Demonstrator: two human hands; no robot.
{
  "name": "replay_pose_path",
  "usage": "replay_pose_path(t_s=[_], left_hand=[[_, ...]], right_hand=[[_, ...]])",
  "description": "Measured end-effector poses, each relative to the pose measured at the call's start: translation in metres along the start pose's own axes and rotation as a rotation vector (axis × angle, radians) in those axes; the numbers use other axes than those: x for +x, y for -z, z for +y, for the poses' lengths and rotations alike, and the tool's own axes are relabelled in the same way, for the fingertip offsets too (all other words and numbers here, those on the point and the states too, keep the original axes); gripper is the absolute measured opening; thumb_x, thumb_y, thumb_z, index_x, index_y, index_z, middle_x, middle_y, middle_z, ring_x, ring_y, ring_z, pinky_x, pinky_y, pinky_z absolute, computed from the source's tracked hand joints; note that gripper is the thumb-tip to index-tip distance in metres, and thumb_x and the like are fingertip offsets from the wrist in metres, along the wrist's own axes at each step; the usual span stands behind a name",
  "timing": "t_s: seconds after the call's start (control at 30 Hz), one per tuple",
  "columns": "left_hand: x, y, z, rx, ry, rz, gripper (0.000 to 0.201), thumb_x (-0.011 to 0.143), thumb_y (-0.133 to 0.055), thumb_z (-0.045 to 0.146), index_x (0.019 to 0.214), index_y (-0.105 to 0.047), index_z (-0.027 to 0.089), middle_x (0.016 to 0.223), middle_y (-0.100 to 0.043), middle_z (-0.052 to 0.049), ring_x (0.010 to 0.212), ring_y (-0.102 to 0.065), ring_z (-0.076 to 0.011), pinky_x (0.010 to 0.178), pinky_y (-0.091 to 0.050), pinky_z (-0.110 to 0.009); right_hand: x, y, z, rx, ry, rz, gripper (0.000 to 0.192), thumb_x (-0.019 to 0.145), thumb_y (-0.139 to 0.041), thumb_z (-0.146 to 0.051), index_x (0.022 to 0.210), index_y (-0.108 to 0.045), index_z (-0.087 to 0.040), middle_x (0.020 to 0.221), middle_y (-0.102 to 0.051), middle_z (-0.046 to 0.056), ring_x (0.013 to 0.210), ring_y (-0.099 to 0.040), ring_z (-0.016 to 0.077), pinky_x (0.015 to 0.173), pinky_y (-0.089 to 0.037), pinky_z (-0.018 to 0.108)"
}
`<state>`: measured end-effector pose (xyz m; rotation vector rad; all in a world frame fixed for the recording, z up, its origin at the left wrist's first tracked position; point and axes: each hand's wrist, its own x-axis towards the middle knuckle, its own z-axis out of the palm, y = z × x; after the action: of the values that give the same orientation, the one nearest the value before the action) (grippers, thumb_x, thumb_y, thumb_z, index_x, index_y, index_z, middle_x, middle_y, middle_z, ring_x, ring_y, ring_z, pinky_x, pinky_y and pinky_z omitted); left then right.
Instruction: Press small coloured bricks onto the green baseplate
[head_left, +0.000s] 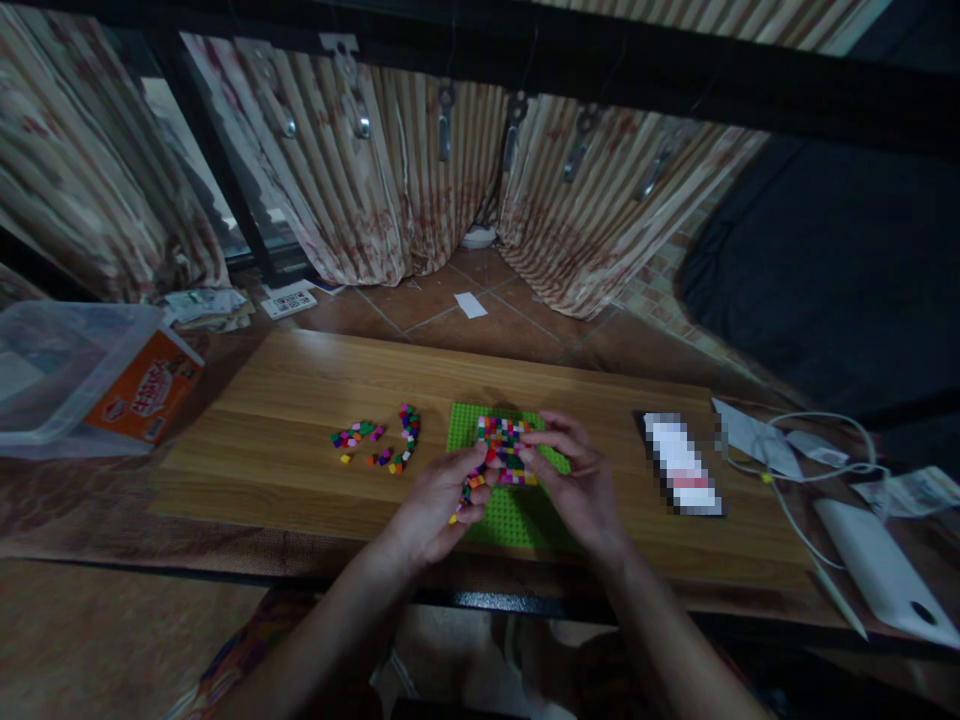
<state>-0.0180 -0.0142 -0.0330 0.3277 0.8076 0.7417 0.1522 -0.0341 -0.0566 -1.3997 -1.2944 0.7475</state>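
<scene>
My left hand (pixel 431 507) holds blocks (pixel 477 482); slack fingers could spill them at nine o'clock on the baseplate (pixel 501 522). Can't tell if my right hand (pixel 581 485) grips.

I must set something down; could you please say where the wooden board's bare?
Bare wood lies between the clear tub and loose bricks, and between the right hand and pixelated screen. The green baseplate is crowded with bricks and the left hand.

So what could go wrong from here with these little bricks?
Several small bricks are bunched in the left hand, so one might slip out. The right hand is close to the brick pattern and could bump it. Loose bricks lie on the wooden board, where a nudge may scatter them.
</scene>
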Motion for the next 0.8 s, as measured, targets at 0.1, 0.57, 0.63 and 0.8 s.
replay_pose_path(t_s=[0.1, 0.57, 0.63, 0.8], left_hand=[[0.002, 0.001, -0.003, 0.014, -0.003, -0.045, 0.017, 0.080, -0.067, 0.025, 0.079, -0.058, 0.010, 0.068, -0.053, 0.000, 0.043, -0.039, 0.0001, 0.033, -0.019, -0.009], [0.002, 0.003, 0.005, 0.012, -0.070, -0.058, 0.021, 0.078, -0.070, 0.026, 0.084, -0.066, 0.007, 0.068, -0.051, 0.000, 0.043, -0.038, 0.0007, 0.032, -0.018, -0.009], [0.000, 0.008, 0.017, -0.039, -0.122, -0.031, 0.017, 0.080, -0.067, 0.023, 0.083, -0.066, 0.006, 0.066, -0.049, 0.001, 0.044, -0.038, 0.0004, 0.032, -0.020, -0.009], [-0.002, 0.014, 0.033, -0.103, -0.149, 0.004, 0.014, 0.086, -0.058, 0.019, 0.082, -0.064, 0.006, 0.067, -0.047, 0.001, 0.043, -0.036, 0.0004, 0.031, -0.021, -0.009]], right_hand=[[-0.005, -0.001, -0.014, -0.047, 0.092, -0.072, 0.014, 0.082, -0.067, -0.035, 0.094, -0.075, -0.031, 0.119, -0.059, 0.004, 0.113, -0.056, 0.0214, 0.099, -0.043, 0.041], [-0.001, 0.012, 0.000, -0.121, 0.076, 0.010, 0.007, 0.079, -0.072, -0.035, 0.082, -0.076, -0.031, 0.104, -0.066, 0.002, 0.101, -0.060, 0.0220, 0.095, -0.043, 0.044], [0.002, 0.017, 0.010, -0.194, 0.045, -0.013, 0.009, 0.076, -0.074, -0.038, 0.080, -0.076, -0.031, 0.106, -0.065, 0.003, 0.104, -0.059, 0.0239, 0.096, -0.042, 0.047], [0.003, 0.014, 0.023, -0.350, 0.050, -0.040, 0.011, 0.073, -0.075, -0.040, 0.080, -0.077, -0.032, 0.120, -0.061, 0.004, 0.118, -0.050, 0.0287, 0.102, -0.036, 0.053]])
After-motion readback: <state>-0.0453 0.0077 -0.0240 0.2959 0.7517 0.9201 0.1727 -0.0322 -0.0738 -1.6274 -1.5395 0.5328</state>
